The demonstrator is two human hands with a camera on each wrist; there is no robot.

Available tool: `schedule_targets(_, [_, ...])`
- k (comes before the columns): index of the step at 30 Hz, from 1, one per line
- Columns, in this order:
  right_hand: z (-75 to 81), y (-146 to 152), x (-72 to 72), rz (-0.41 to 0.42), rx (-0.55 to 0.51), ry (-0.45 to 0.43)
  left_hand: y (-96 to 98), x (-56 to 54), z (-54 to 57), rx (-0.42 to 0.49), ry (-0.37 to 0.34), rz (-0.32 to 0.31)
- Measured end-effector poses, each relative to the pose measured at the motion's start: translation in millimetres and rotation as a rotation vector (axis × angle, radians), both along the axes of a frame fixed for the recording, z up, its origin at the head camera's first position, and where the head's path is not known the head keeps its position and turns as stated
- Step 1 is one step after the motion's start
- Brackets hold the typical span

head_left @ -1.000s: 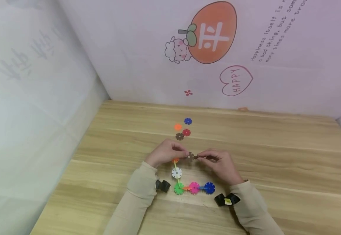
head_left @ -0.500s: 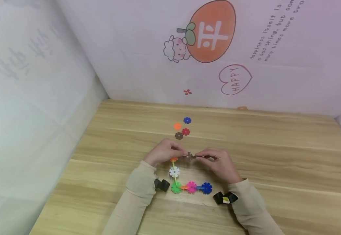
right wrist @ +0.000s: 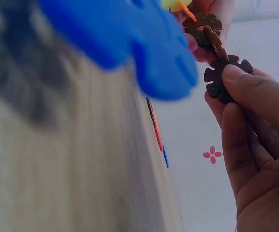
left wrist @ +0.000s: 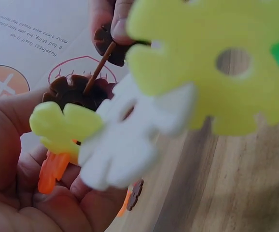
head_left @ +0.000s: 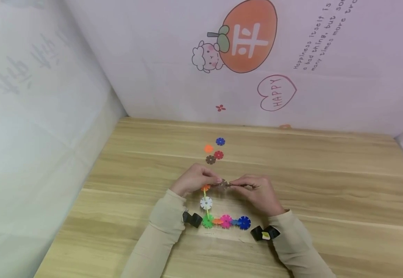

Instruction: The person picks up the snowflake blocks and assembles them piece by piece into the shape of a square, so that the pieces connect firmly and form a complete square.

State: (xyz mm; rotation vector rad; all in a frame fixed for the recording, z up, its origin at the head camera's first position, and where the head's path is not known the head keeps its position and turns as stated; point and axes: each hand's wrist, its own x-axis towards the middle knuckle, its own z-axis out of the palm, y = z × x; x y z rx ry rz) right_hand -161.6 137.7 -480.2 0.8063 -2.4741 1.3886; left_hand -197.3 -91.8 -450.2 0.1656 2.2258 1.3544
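Note:
My left hand [head_left: 196,180] pinches a dark brown notched snowflake disc [left wrist: 67,92] at one end of a linked chain. From it the chain runs through an orange disc [left wrist: 52,171], a white disc [head_left: 206,203], a green disc [head_left: 208,221] and a pink disc [head_left: 226,221] to a blue disc [head_left: 244,222]. Thin yellow, orange and blue discs stand edge-on between these. My right hand [head_left: 258,195] grips another dark brown disc [right wrist: 216,82] between thumb and fingers. A brown disc [right wrist: 215,42], seen nearly edge-on, spans between the two held brown ones.
Beyond the hands lie loose discs on the wooden table [head_left: 309,170]: brown [head_left: 210,159], red [head_left: 218,155], orange [head_left: 208,148] and blue [head_left: 220,141]. A printed cloth wall [head_left: 173,88] stands along the far edge. Black wrist cameras [head_left: 191,219] sit by both sleeves.
My right hand has shifted slightly left, closer to the left hand, still gripping its brown disc. The lower chain slid a little left in the head view, which itself moved slightly.

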Motion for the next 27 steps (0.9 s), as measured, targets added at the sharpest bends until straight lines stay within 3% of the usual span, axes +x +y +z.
schedule_targets(5, [-3.5, -4, -0.5, 0.005, -0.026, 0.058, 0.6, 0.3, 0.2, 0.021, -0.031, 0.037])
schedule_targets(9, [-4.8, -8, 0.5, -0.013, -0.036, 0.032, 1.6, 0.1, -0.1, 0.05, -0.049, 0.05])
schedule_targets(18, [-3.4, -14, -2.6, -0.015, 0.009, -0.002, -4.3, -1.7, -1.3, 0.078, -0.022, -0.022])
schedule_targets(27, [-1.2, -19, -5.4, -0.013, 0.054, -0.026, -5.8, -0.7, -3.5, 0.166, -0.041, -0.104])
